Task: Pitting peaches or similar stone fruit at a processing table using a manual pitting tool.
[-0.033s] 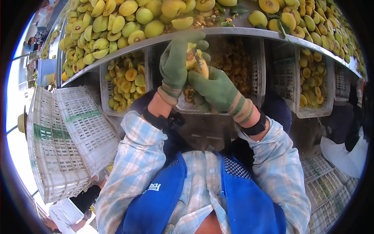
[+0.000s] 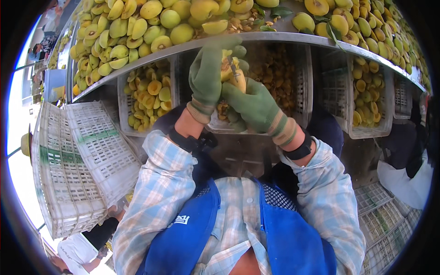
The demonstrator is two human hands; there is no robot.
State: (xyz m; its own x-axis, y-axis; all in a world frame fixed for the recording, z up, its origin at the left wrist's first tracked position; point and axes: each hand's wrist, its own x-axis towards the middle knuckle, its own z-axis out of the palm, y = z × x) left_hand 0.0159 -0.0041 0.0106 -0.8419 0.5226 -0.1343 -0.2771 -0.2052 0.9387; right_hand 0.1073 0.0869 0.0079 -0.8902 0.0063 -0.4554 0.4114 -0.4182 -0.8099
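My left hand (image 2: 205,75), in a green glove, is closed around a piece of yellow stone fruit (image 2: 225,72), held up just below the metal table edge. My right hand (image 2: 257,104), gloved alike, grips the pale handle of a small knife (image 2: 239,82). The knife's short dark blade rests against the fruit's flesh. Glove fingers hide part of the fruit. Beneath both hands stands a crate (image 2: 304,87) holding many brownish-yellow fruit scraps.
A metal table rim (image 2: 275,36) runs across the far side, heaped with yellow-green halved fruit (image 2: 133,30). Crates of fruit halves stand below at left (image 2: 123,94) and right (image 2: 389,107). Stacked white crates (image 2: 68,169) lean at my left. Other people (image 2: 80,250) are at the edges.
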